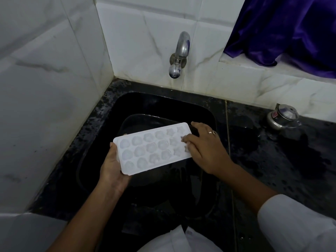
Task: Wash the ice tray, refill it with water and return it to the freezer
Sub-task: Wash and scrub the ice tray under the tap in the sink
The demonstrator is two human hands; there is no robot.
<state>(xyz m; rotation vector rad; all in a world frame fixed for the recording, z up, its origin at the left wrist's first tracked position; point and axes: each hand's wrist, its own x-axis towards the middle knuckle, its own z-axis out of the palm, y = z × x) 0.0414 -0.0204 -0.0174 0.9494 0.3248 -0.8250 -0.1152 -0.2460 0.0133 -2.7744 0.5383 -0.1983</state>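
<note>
A white plastic ice tray with several round and star-shaped cells is held over the black sink, tilted with its right end higher. My left hand grips its near-left end from below, thumb on the rim. At the right end, my right hand, wearing a ring, has its fingertips pressed onto the star-shaped cells. A chrome wall tap hangs above the sink's far side, and no water runs from it.
A dark basin or pan lies inside the sink under the tray. A small steel lidded pot stands on the wet black counter at right. Purple cloth drapes over the tiled ledge. White tiled walls close the left and back.
</note>
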